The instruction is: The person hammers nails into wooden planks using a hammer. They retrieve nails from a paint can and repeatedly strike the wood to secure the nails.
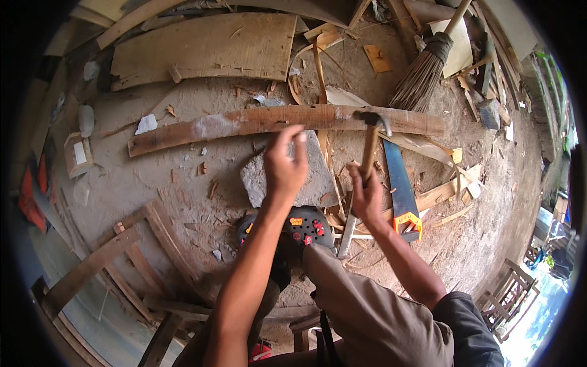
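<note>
My right hand (368, 194) is wrapped round the wooden handle of a claw hammer (370, 144), its dark metal head raised over the right part of a long wooden plank (244, 122). The plank lies across a grey stone block (254, 174) in front of me. My left hand (286, 164) is just above the block, its fingertips near the plank's front edge. Its fingers are curled in toward the thumb and a little blurred; what they hold, if anything, I cannot make out. A handsaw (397, 174) with an orange and black handle lies on the ground right of my right hand.
A wide board (208, 49) lies at the far left, and a straw broom (425, 73) leans at the far right. Wood strips (443, 192) and shavings are scattered at the right. A wooden frame (134, 251) stands at the near left. My clogs (309, 226) are behind the block.
</note>
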A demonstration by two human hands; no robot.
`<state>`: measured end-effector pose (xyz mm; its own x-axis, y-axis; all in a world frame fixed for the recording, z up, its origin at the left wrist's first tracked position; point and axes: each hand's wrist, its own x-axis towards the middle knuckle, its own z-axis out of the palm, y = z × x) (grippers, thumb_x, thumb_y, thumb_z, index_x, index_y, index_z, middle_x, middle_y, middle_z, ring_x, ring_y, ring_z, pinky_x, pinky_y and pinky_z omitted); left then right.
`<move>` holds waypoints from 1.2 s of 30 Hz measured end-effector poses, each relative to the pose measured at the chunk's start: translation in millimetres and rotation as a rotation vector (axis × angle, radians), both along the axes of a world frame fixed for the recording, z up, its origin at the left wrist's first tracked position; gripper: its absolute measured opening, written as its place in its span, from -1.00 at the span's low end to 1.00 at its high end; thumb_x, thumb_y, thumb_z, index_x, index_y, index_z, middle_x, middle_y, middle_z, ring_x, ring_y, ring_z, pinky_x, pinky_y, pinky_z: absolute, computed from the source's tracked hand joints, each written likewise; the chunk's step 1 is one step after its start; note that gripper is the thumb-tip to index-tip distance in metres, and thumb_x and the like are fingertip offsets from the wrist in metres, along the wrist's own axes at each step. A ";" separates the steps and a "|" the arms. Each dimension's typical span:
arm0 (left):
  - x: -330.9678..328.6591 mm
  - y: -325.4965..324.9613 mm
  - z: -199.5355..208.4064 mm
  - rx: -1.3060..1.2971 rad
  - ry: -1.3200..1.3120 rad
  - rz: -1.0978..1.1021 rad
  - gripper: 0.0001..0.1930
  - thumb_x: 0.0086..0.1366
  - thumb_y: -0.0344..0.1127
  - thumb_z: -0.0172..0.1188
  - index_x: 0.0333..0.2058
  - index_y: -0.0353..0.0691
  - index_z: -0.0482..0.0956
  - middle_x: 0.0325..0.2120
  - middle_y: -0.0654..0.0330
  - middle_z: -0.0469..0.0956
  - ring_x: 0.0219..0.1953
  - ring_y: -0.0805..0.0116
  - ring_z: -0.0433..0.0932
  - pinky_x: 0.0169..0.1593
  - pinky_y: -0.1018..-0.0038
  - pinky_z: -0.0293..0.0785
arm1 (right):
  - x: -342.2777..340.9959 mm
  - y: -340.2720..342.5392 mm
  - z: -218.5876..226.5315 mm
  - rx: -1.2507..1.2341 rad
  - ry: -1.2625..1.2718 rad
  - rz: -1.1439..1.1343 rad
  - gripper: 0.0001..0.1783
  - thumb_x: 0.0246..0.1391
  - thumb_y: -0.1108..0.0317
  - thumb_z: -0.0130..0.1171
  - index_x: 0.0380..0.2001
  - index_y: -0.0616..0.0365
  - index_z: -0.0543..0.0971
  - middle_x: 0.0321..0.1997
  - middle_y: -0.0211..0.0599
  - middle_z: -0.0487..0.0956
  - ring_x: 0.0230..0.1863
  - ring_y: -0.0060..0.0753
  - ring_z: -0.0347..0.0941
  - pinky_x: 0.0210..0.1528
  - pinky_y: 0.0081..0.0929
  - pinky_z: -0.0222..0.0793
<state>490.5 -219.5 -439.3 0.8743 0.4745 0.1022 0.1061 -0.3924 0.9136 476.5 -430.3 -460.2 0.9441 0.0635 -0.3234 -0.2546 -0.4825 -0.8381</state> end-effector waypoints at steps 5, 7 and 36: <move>-39.8 69.8 26.0 -0.099 -0.037 0.382 -0.77 0.38 -0.35 0.18 -0.06 -0.34 0.58 -0.12 0.11 0.64 -0.12 0.39 0.60 -0.01 0.44 0.52 | -38.7 30.3 -8.6 0.071 0.075 0.023 -0.67 0.33 0.21 0.13 -0.02 0.24 0.51 -0.53 -0.19 0.58 -0.58 -0.44 0.42 -0.47 -0.36 0.38; -42.4 84.2 32.6 -0.208 -0.092 0.465 -0.77 0.41 -0.41 0.15 -0.04 -0.40 0.53 -0.11 0.09 0.62 -0.13 0.41 0.57 -0.01 0.50 0.50 | -35.7 29.2 -3.5 0.072 0.094 0.054 -0.66 0.33 0.19 0.13 -0.01 0.24 0.50 -0.52 -0.16 0.58 -0.56 -0.42 0.45 -0.46 -0.35 0.39; 75.4 -22.1 -53.8 0.453 -0.050 -0.313 -0.79 0.23 -0.49 0.24 -0.14 -0.29 0.60 -0.18 0.05 0.58 -0.10 -0.01 0.55 -0.01 0.21 0.47 | 14.4 -31.1 -10.6 0.209 0.165 -0.141 -0.75 0.34 0.23 0.12 -0.26 0.23 0.43 -0.54 -0.32 0.60 -0.66 -0.54 0.52 -0.65 -0.52 0.39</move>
<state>565.9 -241.6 -493.1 0.9553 0.0916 0.2810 -0.1181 -0.7532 0.6470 490.9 -461.4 -470.8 0.8840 0.0167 -0.4672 -0.4482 -0.2539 -0.8571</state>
